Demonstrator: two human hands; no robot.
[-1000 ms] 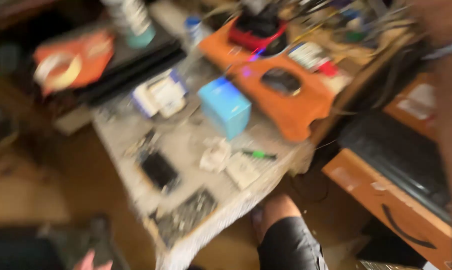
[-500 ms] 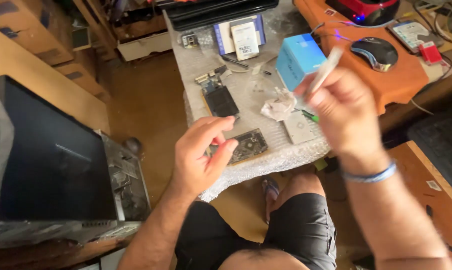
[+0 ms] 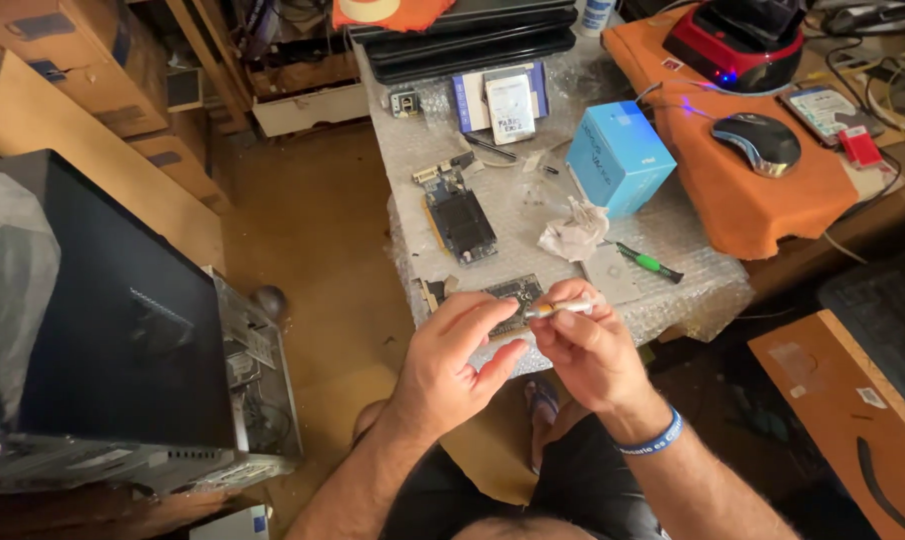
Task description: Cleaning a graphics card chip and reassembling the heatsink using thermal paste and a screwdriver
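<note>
Both my hands meet in front of me over the near edge of a bubble-wrap-covered table (image 3: pixel 673 240). My right hand (image 3: pixel 593 350) grips a small grey syringe-like tube (image 3: pixel 561 308) with an orange band, held level. My left hand (image 3: pixel 458 355) pinches the tube's left end with thumb and fingertips. Just beyond my fingers lies a dark circuit board (image 3: pixel 511 293), partly hidden by them. A blue wristband sits on my right wrist.
On the table: a black card with heatsink (image 3: pixel 460 222), a blue box (image 3: pixel 621 157), crumpled tissue (image 3: pixel 575 232), a green-handled screwdriver (image 3: pixel 649 262), a drive (image 3: pixel 510 107). An orange cloth (image 3: pixel 763 215) with a mouse (image 3: pixel 763 140) lies right. A computer case (image 3: pixel 123 330) stands left.
My right hand came down from in front of the blue box with the tube. My left hand lifted off the table edge and joined it at the tube. The view steadied.
</note>
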